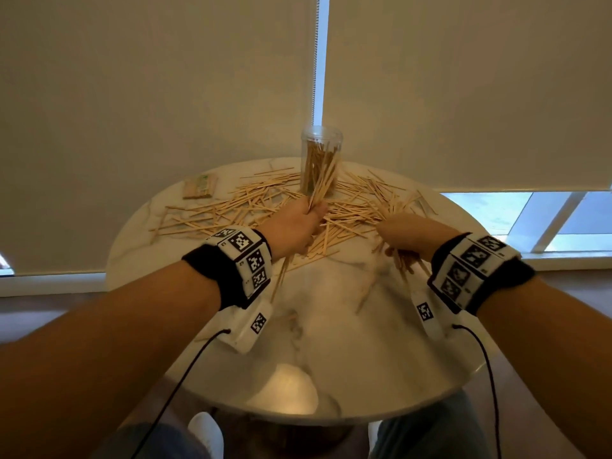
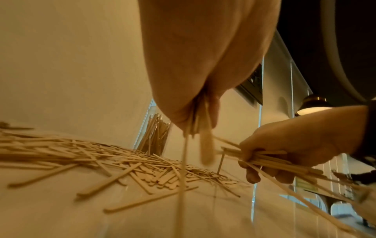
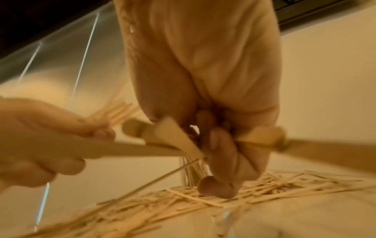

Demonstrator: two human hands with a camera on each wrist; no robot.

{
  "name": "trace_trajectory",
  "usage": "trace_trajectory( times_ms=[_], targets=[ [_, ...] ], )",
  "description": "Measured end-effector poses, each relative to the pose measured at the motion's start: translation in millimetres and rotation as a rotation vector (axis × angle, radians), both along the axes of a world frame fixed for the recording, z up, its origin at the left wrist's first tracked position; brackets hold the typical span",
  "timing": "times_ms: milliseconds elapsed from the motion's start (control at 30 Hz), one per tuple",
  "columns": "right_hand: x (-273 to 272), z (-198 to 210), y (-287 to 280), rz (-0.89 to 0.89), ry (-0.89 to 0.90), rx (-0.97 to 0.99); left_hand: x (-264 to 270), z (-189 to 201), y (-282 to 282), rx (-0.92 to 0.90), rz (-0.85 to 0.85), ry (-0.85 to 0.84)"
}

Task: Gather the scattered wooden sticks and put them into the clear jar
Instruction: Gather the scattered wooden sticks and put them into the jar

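at the far left of the round white marble table (image 1: pixel 331 293) lay a small flat packet of wooden sticks (image 1: pixel 200 187), untouched. the scattered thin pale wooden sticks (image 1: pixel 212 213) spread from there across the far half of the top, thickest around the base of the tall clear cylindrical jar (image 1: pixel 320 160), which stood upright at the far edge, already partly filled.

my left hand (image 1: pixel 299 223) was clamped round a loose bundle, its ends fanning up toward the jar. one long stick hung well below the fist in the left wrist view and looked likely to slip.

my right hand (image 1: pixel 409 231) gripped a second bundle lying crosswise, ends splayed unevenly.

in my judgement the step was collecting handfuls. done well, each bundle should be tapped end-down on the table to square it, then fed upright into the jar, one hand at a time.
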State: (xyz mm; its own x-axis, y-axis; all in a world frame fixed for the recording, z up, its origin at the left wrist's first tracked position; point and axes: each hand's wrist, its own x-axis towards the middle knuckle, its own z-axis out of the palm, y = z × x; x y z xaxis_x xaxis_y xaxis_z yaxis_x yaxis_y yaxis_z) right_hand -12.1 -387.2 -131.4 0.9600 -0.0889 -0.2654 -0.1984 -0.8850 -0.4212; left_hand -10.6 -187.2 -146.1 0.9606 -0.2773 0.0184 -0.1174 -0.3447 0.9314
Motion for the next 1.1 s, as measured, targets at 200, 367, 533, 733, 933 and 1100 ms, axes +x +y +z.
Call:
trace_trajectory(
  times_ms=[200, 367, 533, 733, 933, 1100],
  targets=[
    [-12.8, 10.3, 29.3, -0.016, -0.175, 0.408, 10.5, -0.4, -8.7, -0.113, 0.12, 0.054],
    [-4.9, 5.7, 72.9, 0.307, -0.298, 0.089, 12.2, 5.3, -20.1, -0.251, 0.06, 0.135],
    [2.5, 14.7, 97.2, 0.371, -0.362, 0.255, 25.4, 5.9, -1.4, -0.342, 0.255, 0.132],
    [-4.7, 10.5, 100.5, 0.412, -0.469, 0.091, 35.2, 0.0, 16.9, -0.448, 0.444, 0.099],
    [-8.9, 7.0, 88.7, 0.3, -0.55, 0.123, 36.0, 5.1, 29.8, -0.552, 0.438, 0.032],
    [-14.3, 5.3, 84.3, 0.378, -0.246, 0.005, 31.2, 12.6, 25.2, -0.83, 0.352, -0.044]
  ],
)
